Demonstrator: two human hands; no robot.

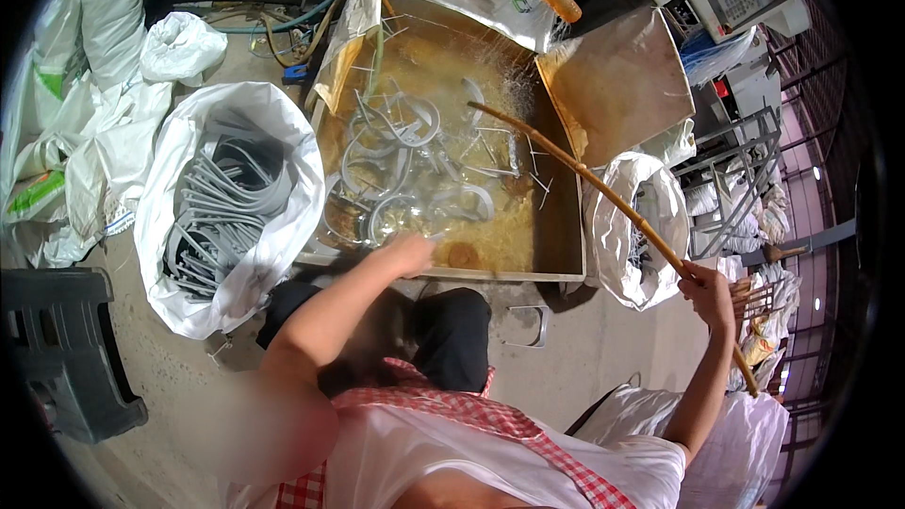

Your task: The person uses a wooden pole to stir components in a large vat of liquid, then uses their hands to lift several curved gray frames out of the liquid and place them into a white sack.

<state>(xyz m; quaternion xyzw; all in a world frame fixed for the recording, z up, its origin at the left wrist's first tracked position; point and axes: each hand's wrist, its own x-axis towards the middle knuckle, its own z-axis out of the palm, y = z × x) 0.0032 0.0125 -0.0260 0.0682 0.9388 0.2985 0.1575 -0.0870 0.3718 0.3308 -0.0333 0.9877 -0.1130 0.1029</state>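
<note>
- Two hands in view: left hand (407, 253) down at near edge of metal tank (556, 226), over curved grey metal clamps (401, 146) lying in yellowish liquid; fingers curled down, cannot tell if pinching anything.
- Right hand (709, 290) with grip pressed together round one long bamboo stick (603, 190); stick slanted, far end in tank among clamps, near end past hand to lower right.
- Clamps in tank: approx. a dozen, tangled, exact no. not countable.
- Three white sacks close by: big open sack (170, 217) left of tank, full of grey curved parts; smaller open sack (617, 217) right of tank, under stick; one more sack (745, 434) at lower right.
- More white bags (179, 45) heaped at far left.
- Surface: bare concrete floor (575, 358), dusty; workshop room, metal racks (745, 170) at right.
- One dark plastic stool (66, 349) at lower left.
- One flat metal sheet (622, 85) tilted at tank's right far corner.
- Hoses (283, 33) on floor behind tank.
- Knees in dark trousers just in front of tank.
</note>
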